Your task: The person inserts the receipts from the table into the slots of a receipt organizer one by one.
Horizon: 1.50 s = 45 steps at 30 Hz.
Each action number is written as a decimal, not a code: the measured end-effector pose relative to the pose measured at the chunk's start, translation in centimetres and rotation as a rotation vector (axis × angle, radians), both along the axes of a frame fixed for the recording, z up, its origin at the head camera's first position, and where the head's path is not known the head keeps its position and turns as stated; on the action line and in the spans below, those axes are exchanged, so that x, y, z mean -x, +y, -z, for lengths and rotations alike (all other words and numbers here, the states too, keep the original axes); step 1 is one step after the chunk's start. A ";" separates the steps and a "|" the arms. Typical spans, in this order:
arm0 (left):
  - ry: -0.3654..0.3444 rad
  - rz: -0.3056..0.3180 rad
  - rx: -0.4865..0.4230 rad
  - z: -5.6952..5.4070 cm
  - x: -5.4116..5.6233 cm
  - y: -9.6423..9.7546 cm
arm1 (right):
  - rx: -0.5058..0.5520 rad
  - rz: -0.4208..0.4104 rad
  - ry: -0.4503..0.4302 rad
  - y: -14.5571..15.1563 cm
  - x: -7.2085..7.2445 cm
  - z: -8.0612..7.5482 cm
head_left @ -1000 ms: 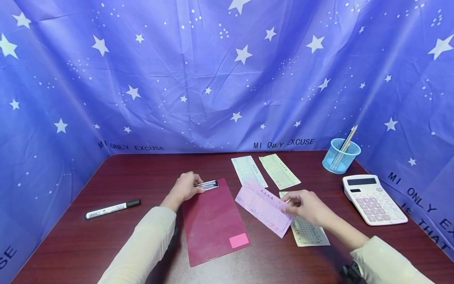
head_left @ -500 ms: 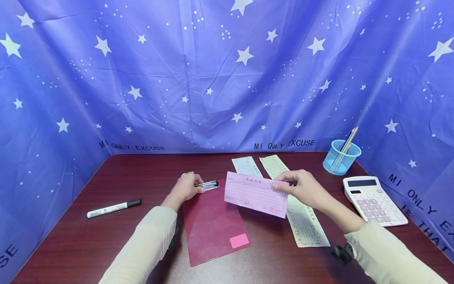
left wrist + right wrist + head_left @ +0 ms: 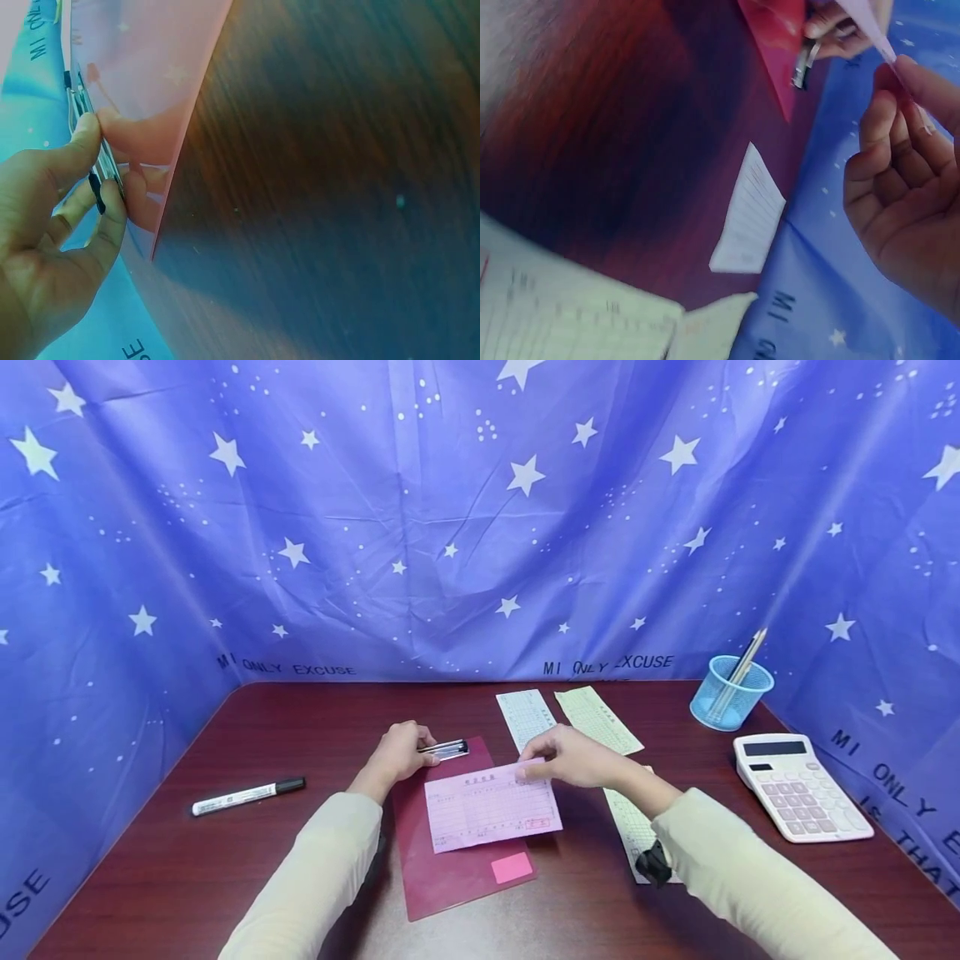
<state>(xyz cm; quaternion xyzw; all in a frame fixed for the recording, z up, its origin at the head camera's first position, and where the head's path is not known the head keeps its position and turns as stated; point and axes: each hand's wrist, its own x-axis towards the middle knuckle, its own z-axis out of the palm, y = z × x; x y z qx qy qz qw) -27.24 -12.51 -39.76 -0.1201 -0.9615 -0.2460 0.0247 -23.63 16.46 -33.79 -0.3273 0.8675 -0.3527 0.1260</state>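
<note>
- Where the table (image 3: 600,910) nears its far right corner, one blue mesh cup (image 3: 703,706), upright, containing several slender pens or pencils (image 3: 750,656), tips leaning right above the rim.
- Pink slip (image 3: 491,806), printed, red mark at its lower right; in front of the clipboard's middle in the head view, its right end reaching past the board's right edge. Contact between slip and board: cannot be told.
- Right hand (image 3: 573,756): fingers clamped on the pink slip at its upper right corner.
- Red clipboard (image 3: 442,889), translucent, lying slightly askew; pink label (image 3: 512,867) near its lower right corner.
- Metal clip (image 3: 452,750), at the board's far edge.
- Left hand (image 3: 397,753): fingers clamped on the metal clip, thumb on one side of it, fingertips on the other.
- Pale blue slip (image 3: 525,714) and yellow-green slip (image 3: 600,720), side by side near the table's far edge.
- Cream slip (image 3: 628,822), nearer the person, partly hidden by the right arm.
- White calculator (image 3: 804,789), near the table's right edge, below the cup.
- Marker (image 3: 247,796), black-capped, toward the left edge; a broad stretch of table between it and the clipboard.
- Starry blue curtain (image 3: 405,527), behind the table's far edge; a strip of table between that edge and the clip.
</note>
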 end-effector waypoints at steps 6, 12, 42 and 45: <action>-0.013 -0.015 0.007 -0.2 0.0 0.3 | -0.046 0.011 0.008 -2.4 1.1 1.7; -0.034 -0.042 -0.009 -0.2 0.0 0.6 | -0.105 0.040 0.065 -4.5 2.0 2.9; -0.048 -0.030 0.014 -0.3 0.1 0.4 | -0.244 0.005 0.326 -5.5 -0.8 5.0; -0.074 -0.027 0.012 -0.8 0.2 0.3 | -0.234 0.011 0.349 -5.6 -0.7 5.3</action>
